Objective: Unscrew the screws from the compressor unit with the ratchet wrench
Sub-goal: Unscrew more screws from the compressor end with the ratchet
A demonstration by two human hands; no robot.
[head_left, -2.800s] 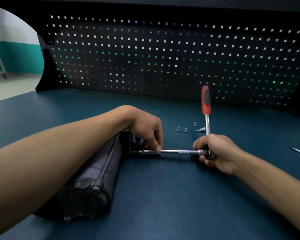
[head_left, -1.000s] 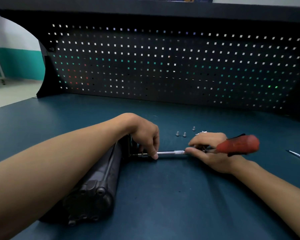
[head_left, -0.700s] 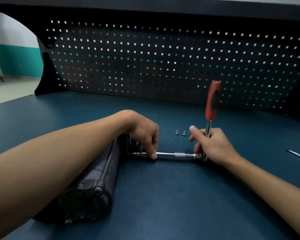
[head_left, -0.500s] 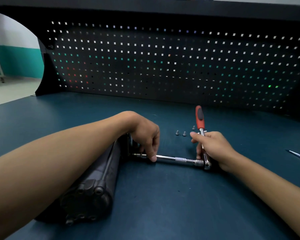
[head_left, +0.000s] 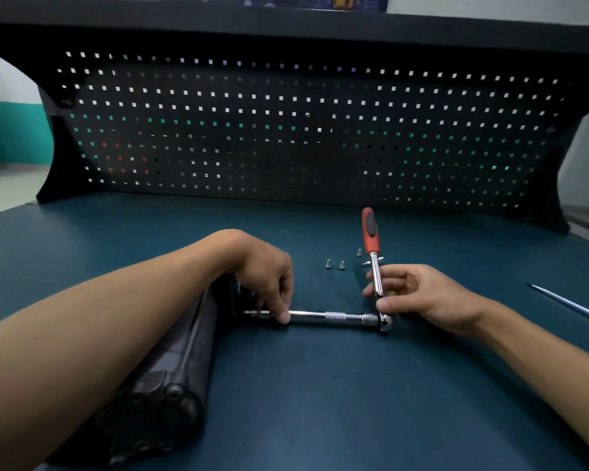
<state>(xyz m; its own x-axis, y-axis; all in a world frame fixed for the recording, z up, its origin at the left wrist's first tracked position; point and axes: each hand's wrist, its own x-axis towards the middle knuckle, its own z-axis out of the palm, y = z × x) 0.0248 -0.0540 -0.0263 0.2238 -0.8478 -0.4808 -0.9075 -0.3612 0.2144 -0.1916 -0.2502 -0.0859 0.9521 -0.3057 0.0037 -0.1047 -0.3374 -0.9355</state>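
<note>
Swung round from where it lay across our right palm a second ago, the ratchet wrench (head_left: pixel 374 270) now points its red grip away toward the pegboard (head_left: pixel 286 137). Our right hand (head_left: pixel 422 297) has loosened since half a second back and pinches the chrome shank between thumb and fingers, just above the ratchet head. Our left hand (head_left: pixel 269 283) curls its fingers down around the extension bar (head_left: pixel 330 316), which runs level above the blue-green bench (head_left: pixel 320 402) from the ratchet head to the end face of the compressor unit (head_left: pixel 184 355). The black unit lies lengthwise on the bench beneath our left forearm, its far end meeting the bar's tip. That joint sits in shadow, so whether the bit is seated on a screw is hard to say. Three loose screws (head_left: pixel 327 264) stand on the bench just beyond the bar, near the wrench shank. A thin metal rod (head_left: pixel 572 304) lies well apart at right.
</note>
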